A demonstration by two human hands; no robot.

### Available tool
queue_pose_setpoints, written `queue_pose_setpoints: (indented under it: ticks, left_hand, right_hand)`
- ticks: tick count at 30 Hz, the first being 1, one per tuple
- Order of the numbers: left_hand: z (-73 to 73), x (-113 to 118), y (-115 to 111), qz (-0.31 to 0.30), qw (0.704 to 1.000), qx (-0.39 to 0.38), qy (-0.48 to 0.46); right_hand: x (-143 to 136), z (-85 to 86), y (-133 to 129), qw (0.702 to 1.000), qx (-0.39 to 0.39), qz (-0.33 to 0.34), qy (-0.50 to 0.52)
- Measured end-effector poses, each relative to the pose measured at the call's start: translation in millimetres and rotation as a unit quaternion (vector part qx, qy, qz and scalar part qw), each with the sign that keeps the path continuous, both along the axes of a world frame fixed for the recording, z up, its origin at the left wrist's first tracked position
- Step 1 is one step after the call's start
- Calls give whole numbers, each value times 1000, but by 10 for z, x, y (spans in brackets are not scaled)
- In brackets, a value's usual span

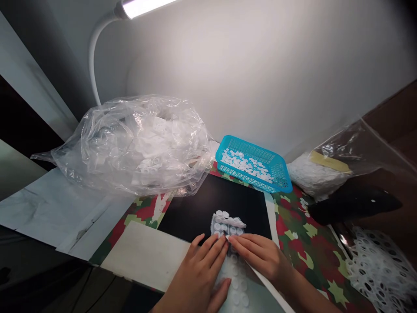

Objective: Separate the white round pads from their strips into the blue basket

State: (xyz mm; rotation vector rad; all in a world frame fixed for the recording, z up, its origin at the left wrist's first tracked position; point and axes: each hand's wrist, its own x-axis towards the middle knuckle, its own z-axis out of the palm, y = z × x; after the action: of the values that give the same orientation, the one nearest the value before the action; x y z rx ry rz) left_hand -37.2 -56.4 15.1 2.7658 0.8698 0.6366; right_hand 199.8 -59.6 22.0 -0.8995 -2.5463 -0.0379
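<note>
A translucent strip with rows of round white discs (236,284) lies toward the front edge, its far end over a black mat (192,208). My left hand (203,269) rests on the strip's left side, palm down, with its fingers stretched out and thumb apart. From the right, my right hand (260,254) reaches in with its fingers together, the tips pressed at the strip's middle beside my left fingertips. Whatever is under those right fingertips is too small to make out. Several loose discs (223,214) sit at the strip's far end.
Behind the mat stands a blue basket (282,174) of white discs. A large clear bag (130,148) fills the back left under a lamp (93,65). Another bag (319,174), a black object (355,204) and perforated white sheets (381,265) are at right.
</note>
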Motion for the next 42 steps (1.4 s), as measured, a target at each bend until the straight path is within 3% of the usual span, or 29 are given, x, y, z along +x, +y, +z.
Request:
queue_pose_setpoints:
  ticks: [12, 22, 30, 42]
  left_hand:
    - [2, 0, -22, 1, 1000, 0, 24]
    - [20, -2, -35, 7, 1000, 6, 30]
    - [41, -12, -39, 4, 999, -12, 32]
    - [57, -2, -31, 8, 999, -24, 24]
  right_hand:
    - [-87, 25, 82, 998, -10, -31, 46]
    - [-84, 154, 48, 994, -34, -14, 105]
    - [-178, 105, 54, 983, -73, -70, 156]
    - [-238, 81, 67, 979, -59, -88, 172]
